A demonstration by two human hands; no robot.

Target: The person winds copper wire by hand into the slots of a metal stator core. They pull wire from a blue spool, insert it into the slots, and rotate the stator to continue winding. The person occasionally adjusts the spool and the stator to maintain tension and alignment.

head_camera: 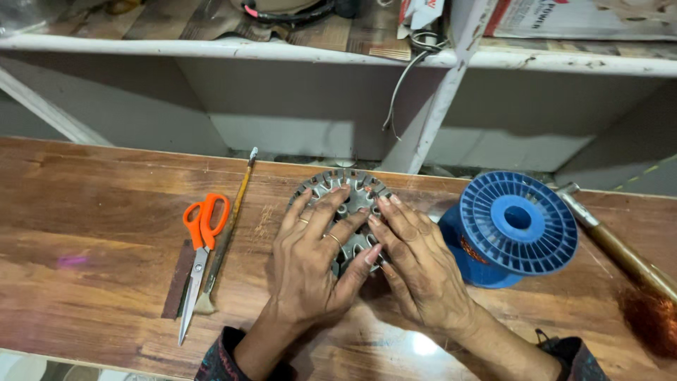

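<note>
Together, left hand [310, 264] and right hand [419, 264] press flat, grip loose, on the slotted metal stator [345, 190] beside a blue spool [515, 226].

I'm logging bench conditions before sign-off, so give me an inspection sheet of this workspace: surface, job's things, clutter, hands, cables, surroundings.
Surface: worn wooden bench, scuffed, with a shiny patch near the front edge.
Job's things: round slotted metal core lying flat, mostly covered by both hands.
Clutter: orange-handled scissors and a thin brush to the left; blue spool with copper wire to the right; a wooden-handled tool; loose copper wire at the far right.
Hands: left hand and right hand rest on the core, fingers spread.
Cables: grey cable hanging from the shelf.
Surroundings: white shelf holding boxes and oddments.
</note>
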